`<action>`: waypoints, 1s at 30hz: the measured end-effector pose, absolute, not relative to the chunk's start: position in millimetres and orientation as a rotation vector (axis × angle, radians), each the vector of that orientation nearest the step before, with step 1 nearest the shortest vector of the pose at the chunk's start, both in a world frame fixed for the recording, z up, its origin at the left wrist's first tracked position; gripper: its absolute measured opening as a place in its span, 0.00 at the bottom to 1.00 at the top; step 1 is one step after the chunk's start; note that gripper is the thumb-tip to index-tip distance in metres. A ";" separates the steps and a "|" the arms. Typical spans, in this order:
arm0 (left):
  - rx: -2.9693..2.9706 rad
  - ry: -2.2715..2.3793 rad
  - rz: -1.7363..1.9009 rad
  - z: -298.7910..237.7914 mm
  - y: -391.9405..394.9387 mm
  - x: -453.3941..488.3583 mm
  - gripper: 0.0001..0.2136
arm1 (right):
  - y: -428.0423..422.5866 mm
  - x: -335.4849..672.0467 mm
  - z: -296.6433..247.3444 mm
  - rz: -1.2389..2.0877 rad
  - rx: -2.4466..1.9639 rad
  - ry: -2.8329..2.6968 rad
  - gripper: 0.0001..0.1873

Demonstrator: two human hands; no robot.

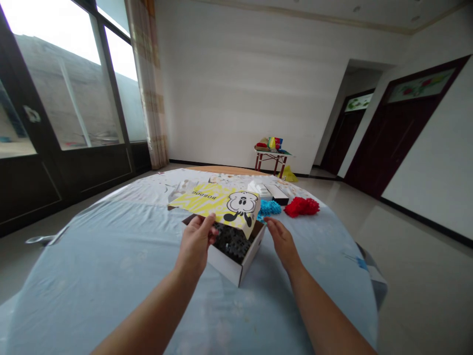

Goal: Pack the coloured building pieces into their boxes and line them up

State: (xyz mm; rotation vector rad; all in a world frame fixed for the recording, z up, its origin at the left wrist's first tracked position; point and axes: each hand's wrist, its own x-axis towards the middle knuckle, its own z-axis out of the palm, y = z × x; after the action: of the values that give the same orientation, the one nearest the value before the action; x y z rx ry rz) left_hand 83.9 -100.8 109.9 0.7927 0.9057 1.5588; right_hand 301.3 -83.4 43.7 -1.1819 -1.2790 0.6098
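A white cardboard box [226,265] stands on the cloth-covered table in front of me, with dark grey, knobbly pieces [233,242] inside. Its yellow-and-white lid [207,197], printed with a cartoon dog and "BOBDOG", is raised and tilted over the far part of the box. My left hand [195,241] pinches the lid's near edge between thumb and fingers. Beside the box's right corner is my right hand [284,242], fingers stretched forward and holding nothing visible. Part of the box's inside is hidden under the lid.
Behind the box lie blue knobbly pieces [269,208] and, farther right, a red pile [301,207]. A white tissue pack [258,189] and a black-and-white box [278,194] are behind them. A clear plastic bag [183,188] lies at the far left of the lid.
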 end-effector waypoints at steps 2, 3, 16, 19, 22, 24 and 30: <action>0.851 0.932 1.515 109.1 -104.2 90.7 0.15 | -89.0 296.9 52.2 0.623 -1.157 -1.277 0.27; 0.880 0.945 1.497 108.1 -105.4 94.1 0.15 | -90.8 294.9 55.1 0.659 -1.137 -1.266 0.28; 1.826 1.412 1.239 103.9 -100.0 83.2 0.20 | -98.8 292.3 75.3 1.204 -0.789 -0.878 0.17; 2.002 1.769 1.474 112.5 -87.5 55.0 0.20 | -98.3 301.1 75.2 1.180 -0.831 -0.854 0.11; 2.013 1.937 1.678 106.9 -66.0 29.5 0.16 | -96.2 304.6 69.4 1.194 -0.883 -0.846 0.13; 1.902 2.005 1.662 95.9 -50.7 17.0 0.18 | -94.5 304.6 63.7 1.185 -0.971 -0.836 0.21; 1.817 1.845 1.136 71.6 -27.8 3.8 0.25 | -94.4 307.4 51.2 1.100 -1.402 -1.106 0.46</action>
State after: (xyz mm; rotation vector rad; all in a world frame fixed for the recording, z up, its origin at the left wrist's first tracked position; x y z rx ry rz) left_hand 3.8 -27.8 71.6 1.8170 1.8452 1.1360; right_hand 307.4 -94.4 51.2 -1.4025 -1.1058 1.0999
